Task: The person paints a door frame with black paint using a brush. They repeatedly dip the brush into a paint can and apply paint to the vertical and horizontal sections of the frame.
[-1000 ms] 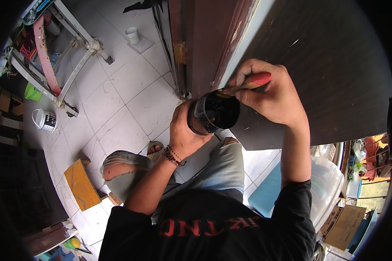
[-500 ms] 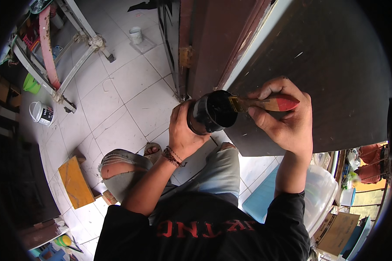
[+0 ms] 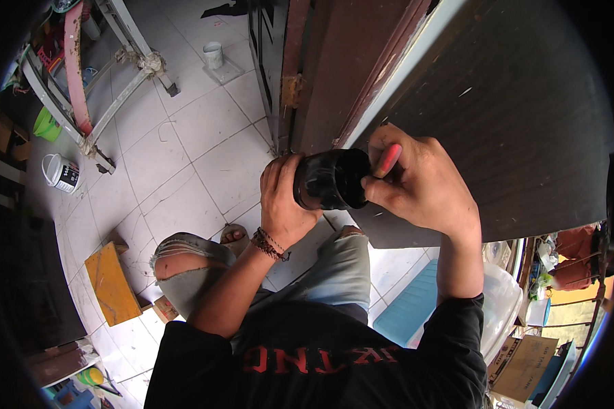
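My left hand point(image 3: 281, 191) is wrapped round a dark paint can point(image 3: 319, 181), which is tilted with its mouth toward the right. Black paint coats the can's inside and part of its outer wall. In my right hand point(image 3: 426, 180) is a paintbrush point(image 3: 389, 161) with a red-tipped handle, gripped between thumb and fingers at the can's mouth. The bristles are hidden by the hand and the can. Just beyond my right hand stands a large dark panel point(image 3: 512, 136), with a few light scratches on it.
A brown door frame point(image 3: 341, 68) rises directly ahead. On the tiled floor to the left are a yellow wooden stool point(image 3: 113, 283), a white bucket point(image 3: 61, 173) and a metal stand point(image 3: 119, 102). A small white cup point(image 3: 213, 54) sits farther off. At right are a blue plastic piece point(image 3: 408, 303) and cardboard boxes point(image 3: 525, 365).
My right hand has turned and moved left and down, bringing the brush closer in at the can's mouth. The handle's red end now points up toward me. My left hand keeps its hold.
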Tool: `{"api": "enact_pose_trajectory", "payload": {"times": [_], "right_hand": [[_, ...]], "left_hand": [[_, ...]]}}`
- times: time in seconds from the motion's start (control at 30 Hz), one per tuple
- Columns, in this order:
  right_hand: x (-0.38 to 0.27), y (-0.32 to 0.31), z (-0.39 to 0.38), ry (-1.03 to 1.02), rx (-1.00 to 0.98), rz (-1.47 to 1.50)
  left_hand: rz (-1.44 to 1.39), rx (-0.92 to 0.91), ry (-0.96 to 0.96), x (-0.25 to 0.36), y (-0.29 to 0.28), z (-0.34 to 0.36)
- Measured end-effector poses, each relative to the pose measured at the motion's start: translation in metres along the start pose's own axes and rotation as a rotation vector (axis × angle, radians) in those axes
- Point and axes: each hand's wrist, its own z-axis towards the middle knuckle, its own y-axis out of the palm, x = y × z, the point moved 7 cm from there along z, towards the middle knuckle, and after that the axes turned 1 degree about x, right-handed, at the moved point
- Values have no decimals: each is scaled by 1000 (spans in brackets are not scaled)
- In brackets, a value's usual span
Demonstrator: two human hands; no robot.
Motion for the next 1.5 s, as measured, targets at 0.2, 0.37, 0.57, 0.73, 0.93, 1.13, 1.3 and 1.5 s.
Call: {"api": "enact_pose_trajectory", "payload": {"times": [0.2, 0.37, 0.57, 0.73, 0.93, 1.13, 1.3, 1.5], "right_hand": [[3, -12, -2, 13, 90, 81], [22, -17, -12, -44, 286, 228], [57, -11, -29, 300, 571, 745], [89, 3, -42, 414, 719, 1004], [112, 23, -61, 511, 842, 1375], [95, -42, -60, 296, 863, 987], [76, -88, -35, 164, 735, 763], [80, -113, 7, 197, 620, 384]], "left_hand": [[-14, 26, -10, 1, 1, 2], [-50, 39, -102, -7, -1, 1], [-49, -33, -174, -16, -2, 0], [-97, -66, -192, -16, 2, -1], [-189, -146, -279, -23, 14, -1], [-303, -164, -346, -35, 20, -3], [-390, -170, -372, -41, 26, -2], [-370, -187, -320, -31, 33, 3]]}}
